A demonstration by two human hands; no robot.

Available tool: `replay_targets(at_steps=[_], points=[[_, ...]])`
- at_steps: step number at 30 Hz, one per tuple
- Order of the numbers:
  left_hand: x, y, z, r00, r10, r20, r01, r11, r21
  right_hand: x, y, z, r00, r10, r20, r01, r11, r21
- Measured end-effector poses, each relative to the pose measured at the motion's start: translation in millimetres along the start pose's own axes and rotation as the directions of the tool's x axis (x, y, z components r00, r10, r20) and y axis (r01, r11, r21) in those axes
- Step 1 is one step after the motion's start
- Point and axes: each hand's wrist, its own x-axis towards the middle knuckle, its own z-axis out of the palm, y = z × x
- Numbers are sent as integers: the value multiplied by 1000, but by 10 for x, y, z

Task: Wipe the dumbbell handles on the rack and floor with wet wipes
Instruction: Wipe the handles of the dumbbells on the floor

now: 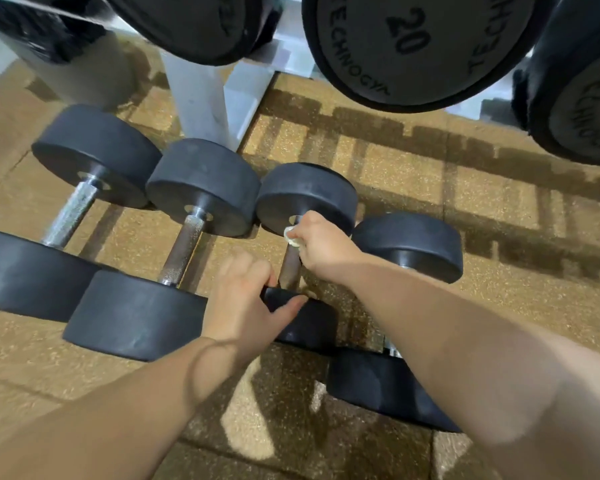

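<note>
Several black dumbbells lie side by side on the brown speckled floor. On the third dumbbell (pixel 305 195) from the left, my right hand (pixel 321 242) is shut on a crumpled white wet wipe (pixel 291 237), pressed against the far end of its metal handle (pixel 289 270). My left hand (pixel 246 299) grips the near head (pixel 305 320) of that same dumbbell. The left dumbbell handle (pixel 71 213) and the second dumbbell handle (pixel 184 249) show bare metal. The fourth dumbbell (pixel 409 244), at the right, has its handle hidden behind my right forearm.
A white rack leg (pixel 215 98) stands just behind the floor dumbbells. Large black dumbbell heads on the rack hang overhead, one marked 20 (pixel 409 32), another at the far right (pixel 579 105). Rack shadows fall across the floor to the right.
</note>
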Motion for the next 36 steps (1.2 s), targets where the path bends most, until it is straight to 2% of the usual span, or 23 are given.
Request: replay_targets(at_steps=[2, 5, 7, 8, 10, 12, 13, 15, 17, 19, 21, 23, 24, 25, 27, 30, 32, 34, 36], points=[[8, -25, 6, 1000, 7, 6, -7, 1000, -17, 46, 76, 4, 1000, -20, 3, 20, 1000, -3], [17, -31, 11, 1000, -5, 5, 5, 1000, -14, 51, 95, 7, 999, 7, -44, -3, 995, 103], [14, -25, 17, 1000, -27, -1, 27, 998, -56, 8, 72, 67, 998, 3, -57, 2, 996, 88], [10, -22, 19, 999, -34, 1, 34, 996, -80, -42, 54, 94, 998, -34, -55, 38, 996, 75], [0, -28, 26, 1000, -27, -12, 25, 994, -106, -118, 65, 86, 977, -210, -33, 212, 976, 45], [-5, -36, 38, 999, -6, -38, 2, 994, -108, -67, 133, -18, 952, -302, 43, 303, 952, -33], [-4, -41, 44, 999, 5, -50, -10, 995, -102, 5, 155, -79, 956, -286, 62, 291, 954, -76], [-8, -50, 62, 998, 18, -66, -24, 996, -88, 143, 199, -138, 983, -184, -7, 183, 980, -80], [-17, -52, 73, 996, 23, -85, -30, 996, -80, 172, 183, -71, 994, -32, -101, 36, 999, 29], [-20, -49, 79, 995, 25, -96, -33, 996, -79, 80, 137, 44, 983, 48, -177, -22, 988, 150], [-18, -50, 84, 995, 24, -98, -32, 996, -77, -72, 79, 137, 986, -70, -149, 95, 982, 166], [-19, -51, 85, 995, 30, -98, -38, 996, -78, -175, 30, 124, 968, -250, 20, 246, 964, 103], [-22, -50, 81, 995, 30, -99, -37, 996, -77, -172, 26, 92, 954, -293, 66, 288, 954, 81], [-25, -48, 77, 995, 25, -96, -32, 997, -74, -137, 36, 57, 951, -304, 54, 300, 952, 66], [-30, -40, 73, 996, 12, -85, -18, 997, -76, -48, 90, 7, 972, -220, -85, 227, 970, 87], [-30, -32, 64, 997, -4, -80, -3, 996, -87, 16, 138, 36, 976, 127, -176, -73, 955, 287], [-28, -31, 64, 997, -1, -81, -6, 996, -88, -43, 126, 163, 949, 216, -229, -116, 916, 384], [-25, -33, 64, 996, 4, -85, -11, 997, -82, -157, 63, 274, 959, 90, -270, 8, 939, 343], [-23, -29, 68, 996, 14, -92, -21, 997, -76, -225, 36, 305, 977, -122, -174, 163, 955, 248]])
